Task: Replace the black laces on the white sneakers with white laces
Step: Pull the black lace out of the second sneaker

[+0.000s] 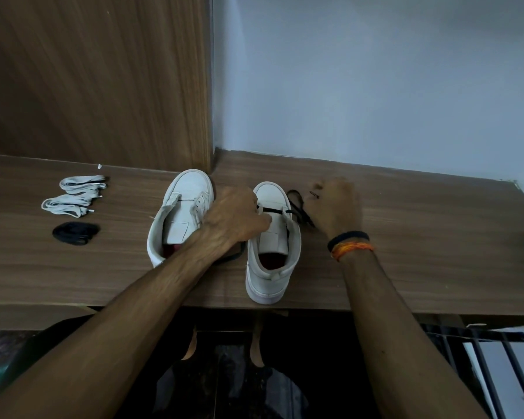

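Left hand (235, 217) rests on the right sneaker (271, 241), fingers curled at its eyelets near the black lace (297, 208); whether they actually pinch the lace is hidden by the knuckles. Right hand (338, 204) is blurred, held above the tabletop (421, 237) just right of that sneaker, fingers bent, seemingly pinching the lace end; grip uncertain. Lace crosses only the lowest eyelets, then trails loose to the right, partly behind the right hand.

Right sneaker sits at the front edge, heel toward it. Left sneaker (180, 213), unlaced, stands beside it, its right side covered by the left wrist. A dark strand under that wrist is hard to make out.

Toward the left edge: two white lace bundles (77, 193), and a coiled black lace (74, 232) nearer the front. Teal object at the right edge, cut off.
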